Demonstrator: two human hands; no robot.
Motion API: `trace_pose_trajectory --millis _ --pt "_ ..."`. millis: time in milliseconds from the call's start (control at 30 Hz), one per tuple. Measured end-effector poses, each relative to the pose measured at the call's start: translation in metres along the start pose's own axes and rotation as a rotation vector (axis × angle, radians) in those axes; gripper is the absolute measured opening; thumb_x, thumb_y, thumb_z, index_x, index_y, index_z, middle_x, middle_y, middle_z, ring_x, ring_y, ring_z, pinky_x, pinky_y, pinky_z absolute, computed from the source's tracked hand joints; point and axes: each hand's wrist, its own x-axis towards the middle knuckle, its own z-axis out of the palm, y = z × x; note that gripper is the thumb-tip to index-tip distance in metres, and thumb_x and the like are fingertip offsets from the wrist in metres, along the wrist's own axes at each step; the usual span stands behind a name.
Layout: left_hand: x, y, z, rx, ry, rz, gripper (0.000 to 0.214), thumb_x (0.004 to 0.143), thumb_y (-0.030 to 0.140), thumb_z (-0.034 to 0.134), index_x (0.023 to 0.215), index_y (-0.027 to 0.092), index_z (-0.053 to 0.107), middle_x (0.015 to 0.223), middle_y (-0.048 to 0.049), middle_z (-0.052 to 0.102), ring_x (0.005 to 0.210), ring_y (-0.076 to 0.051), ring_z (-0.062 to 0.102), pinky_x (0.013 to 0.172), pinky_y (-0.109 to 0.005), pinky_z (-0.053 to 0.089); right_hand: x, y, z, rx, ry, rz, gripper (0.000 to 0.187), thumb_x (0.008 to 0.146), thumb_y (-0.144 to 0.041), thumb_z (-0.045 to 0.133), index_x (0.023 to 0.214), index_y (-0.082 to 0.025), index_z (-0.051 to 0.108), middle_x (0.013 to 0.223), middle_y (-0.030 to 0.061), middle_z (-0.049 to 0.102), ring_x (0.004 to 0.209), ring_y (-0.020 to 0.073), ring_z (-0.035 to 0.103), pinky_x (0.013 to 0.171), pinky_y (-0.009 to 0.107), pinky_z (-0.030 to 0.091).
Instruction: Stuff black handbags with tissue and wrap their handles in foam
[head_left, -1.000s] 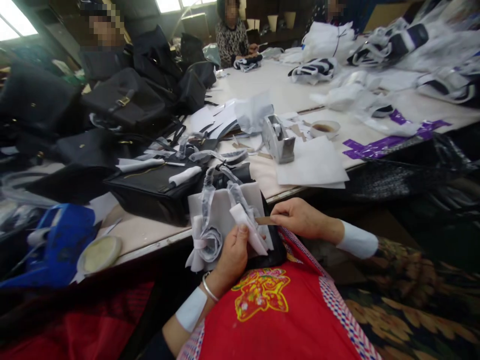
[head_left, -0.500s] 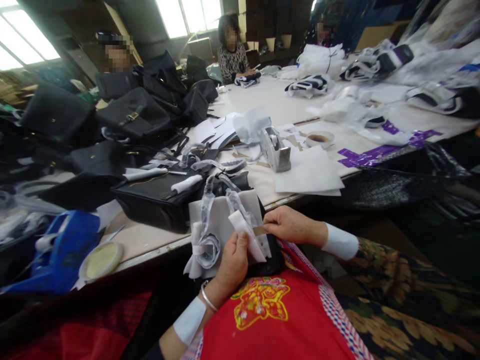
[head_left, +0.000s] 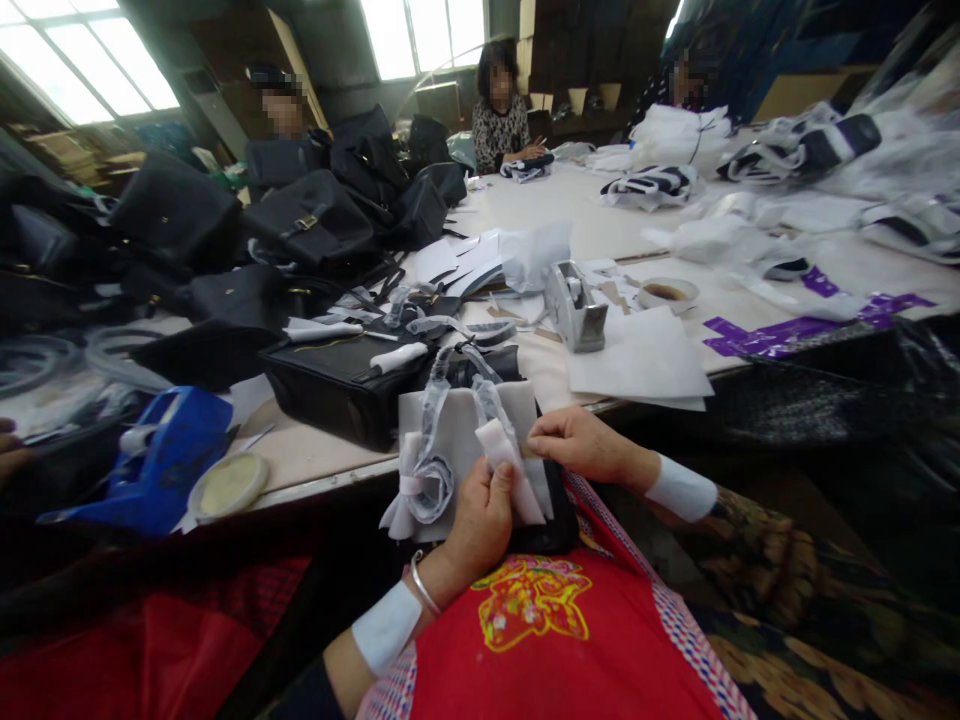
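2 hands [head_left: 480,512] (close together), fingers [head_left: 551,427] curled

The right hand [head_left: 574,442] has moved in closer to the black bag [head_left: 564,510], its fingertips now at the white foam piece [head_left: 496,442] on the bag's front. The brown strip seen stretching between them is now hard to make out. Another person's hand [head_left: 10,452] has appeared well left of the bag.

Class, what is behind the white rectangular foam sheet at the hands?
A black leather-look bag shows past the right side of the sheet; whatever the sheet covers cannot be seen.
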Motion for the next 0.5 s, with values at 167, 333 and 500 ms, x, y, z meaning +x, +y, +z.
trace_pose_trajectory --millis 167,333,500 --pt "0.0 -0.004 0.003 0.02 0.04 0.05 0.032 0.1 0.04 0.046 0.099 0.015 0.065 0.092 -0.0084 0.068 0.085 -0.023 0.06 0.079 -0.034 0.047 0.001 0.013 0.011 0.134 -0.062 0.013 0.031 0.087 -0.04 0.061 0.077 -0.014 0.075 0.07 0.0014 0.067 0.067 0.015 0.056 0.065 0.026 0.044" --pt "-0.001 -0.006 0.006 0.144 0.075 0.138 0.025 0.098 0.033 0.045 0.092 0.016 0.063 0.093 -0.0096 0.065 0.088 -0.024 0.059 0.084 -0.039 0.048 -0.001 0.026 0.01 0.249 -0.169 0.114 0.041 0.086 -0.052 0.067 0.077 -0.013 0.073 0.057 -0.0032 0.05 0.054 0.0101 0.041 0.052 0.023 0.034" --pt "-0.002 -0.01 0.008 0.194 0.086 0.143 0.025 0.1 0.035 0.044 0.092 0.017 0.06 0.092 -0.0093 0.062 0.089 -0.024 0.058 0.088 -0.041 0.05 0.001 0.026 0.007 0.178 -0.165 0.109 0.037 0.084 -0.05 0.069 0.083 -0.013 0.075 0.058 -0.002 0.051 0.054 0.0107 0.04 0.051 0.024 0.033"
